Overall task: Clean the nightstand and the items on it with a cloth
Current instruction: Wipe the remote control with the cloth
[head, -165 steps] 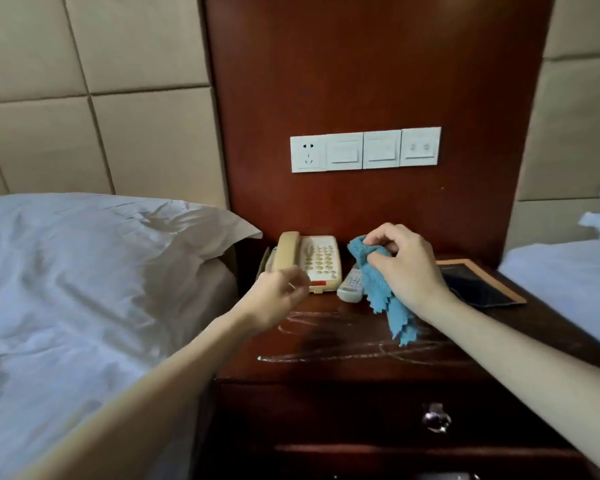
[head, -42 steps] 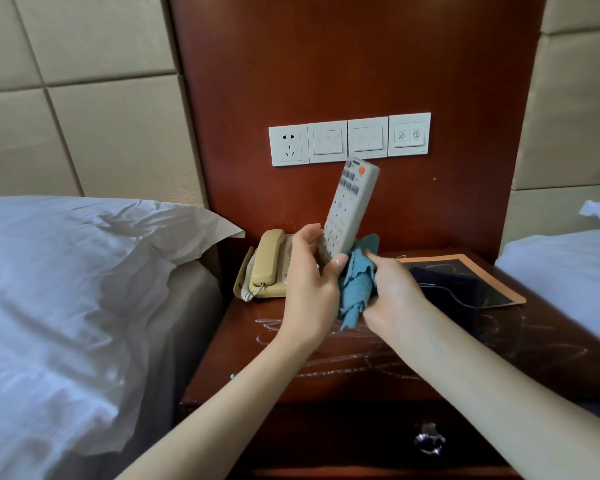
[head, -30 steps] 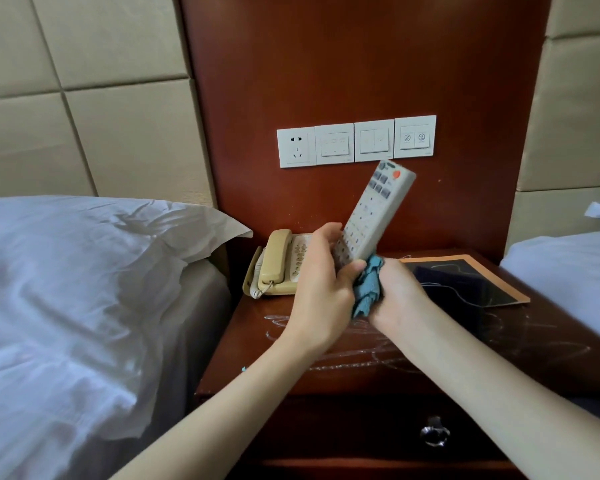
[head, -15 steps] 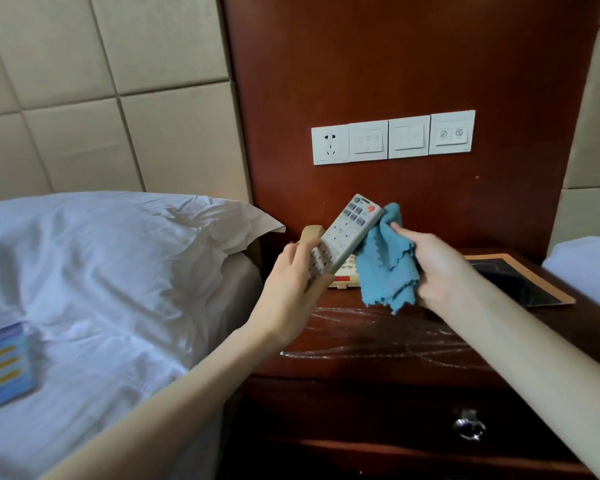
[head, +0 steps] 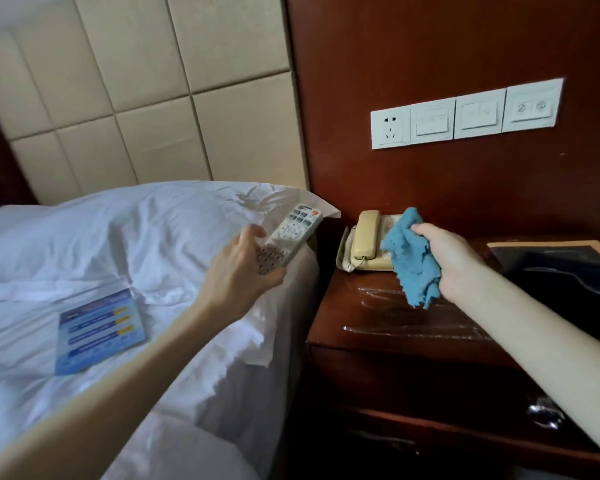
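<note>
My left hand (head: 239,271) grips a white remote control (head: 288,237) by its lower end and holds it over the white pillow, left of the nightstand. My right hand (head: 451,263) holds a bunched blue cloth (head: 411,261) above the dark wooden nightstand (head: 378,327), just in front of a beige telephone (head: 362,245) at the back left of the top. Smear marks show on the nightstand's glossy top. A dark framed tablet (head: 561,268) lies at the right of the top.
A white bed with a pillow (head: 153,237) fills the left, with a blue leaflet (head: 99,329) lying on it. A socket and switch panel (head: 465,116) sits on the wooden wall panel. The nightstand drawer has a metal knob (head: 542,415).
My left hand has carried the remote away from the cloth, leftward over the bed. My right hand with the cloth has stayed over the nightstand. The view has turned left.
</note>
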Demonstrator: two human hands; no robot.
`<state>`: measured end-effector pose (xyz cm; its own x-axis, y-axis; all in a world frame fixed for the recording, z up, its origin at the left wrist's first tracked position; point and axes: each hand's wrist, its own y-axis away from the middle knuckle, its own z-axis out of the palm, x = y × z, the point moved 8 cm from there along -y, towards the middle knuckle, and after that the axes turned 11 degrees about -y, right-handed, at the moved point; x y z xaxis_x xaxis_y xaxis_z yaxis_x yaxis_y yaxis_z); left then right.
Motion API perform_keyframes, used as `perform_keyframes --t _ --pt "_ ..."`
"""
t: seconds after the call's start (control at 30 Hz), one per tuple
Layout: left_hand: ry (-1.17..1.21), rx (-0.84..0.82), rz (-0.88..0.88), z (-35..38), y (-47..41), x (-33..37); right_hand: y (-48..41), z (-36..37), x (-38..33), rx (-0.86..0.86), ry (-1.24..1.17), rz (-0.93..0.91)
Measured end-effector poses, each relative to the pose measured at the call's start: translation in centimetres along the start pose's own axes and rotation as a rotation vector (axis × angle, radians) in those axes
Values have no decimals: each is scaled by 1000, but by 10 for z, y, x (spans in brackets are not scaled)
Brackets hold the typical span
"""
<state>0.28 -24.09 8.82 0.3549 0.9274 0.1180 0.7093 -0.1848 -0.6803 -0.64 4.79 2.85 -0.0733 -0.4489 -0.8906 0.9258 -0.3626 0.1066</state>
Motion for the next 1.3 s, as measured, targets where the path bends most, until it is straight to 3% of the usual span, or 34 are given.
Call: perform_keyframes --t 0.3,0.53,1.0,1.1,1.3 --pt "-261 9 -404 -59 48 -144 17 75 41 -170 76 -30" --pt "-427 -108 -631 -71 84 -216 31 118 61 -288 112 -81" --pt "-555 -318 -602 -60 89 -227 30 106 76 -277 74 -66" --pt "-586 -248 -539 -62 83 -212 30 104 76 -276 65 -60" --pt "-370 -41 -368 -62 52 -150 29 99 63 -261 56 -87"
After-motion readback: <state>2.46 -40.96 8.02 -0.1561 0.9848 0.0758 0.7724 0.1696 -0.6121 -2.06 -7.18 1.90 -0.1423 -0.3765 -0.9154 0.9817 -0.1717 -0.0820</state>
